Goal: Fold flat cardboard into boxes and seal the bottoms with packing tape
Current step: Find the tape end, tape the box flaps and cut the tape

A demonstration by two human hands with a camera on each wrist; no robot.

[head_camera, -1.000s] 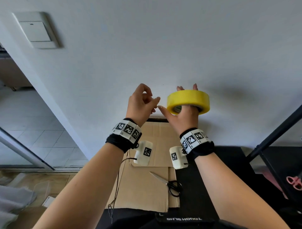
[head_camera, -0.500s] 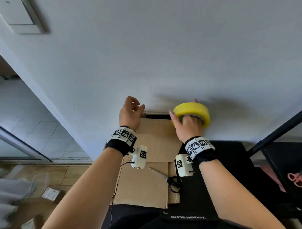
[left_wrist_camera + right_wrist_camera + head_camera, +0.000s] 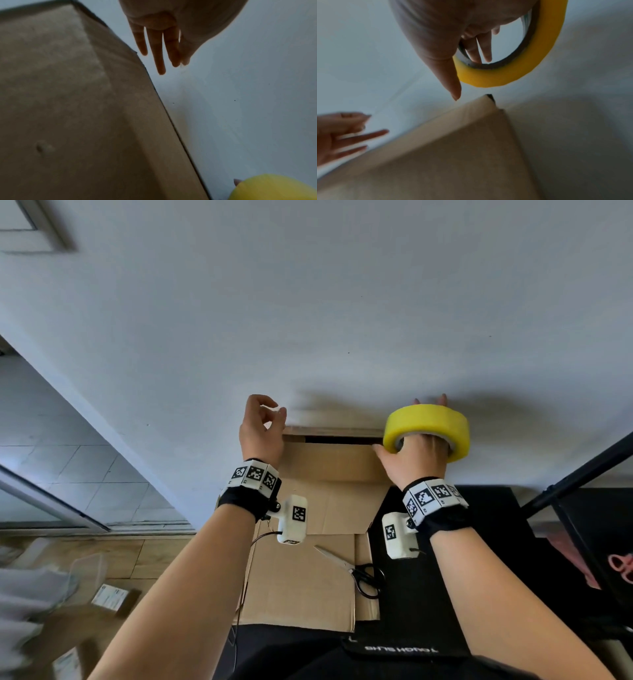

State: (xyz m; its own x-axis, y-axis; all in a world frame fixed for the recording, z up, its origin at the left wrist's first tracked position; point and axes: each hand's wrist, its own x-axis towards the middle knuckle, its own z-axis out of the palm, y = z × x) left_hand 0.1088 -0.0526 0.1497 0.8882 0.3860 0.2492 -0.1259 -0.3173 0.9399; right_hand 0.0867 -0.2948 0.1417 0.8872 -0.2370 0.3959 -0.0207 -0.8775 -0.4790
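While the cardboard box (image 3: 329,460) is stood against the white wall (image 3: 342,320), the yellow tape roll (image 3: 426,428) is worn on the right hand (image 3: 412,460), whose fingers are pushed through its hole (thumb outside, near the box corner). The left hand (image 3: 262,433) is held loosely curled by the box's other corner, with nothing seen in it. Scissors (image 3: 356,571) are laid on flat cardboard (image 3: 298,587) below.
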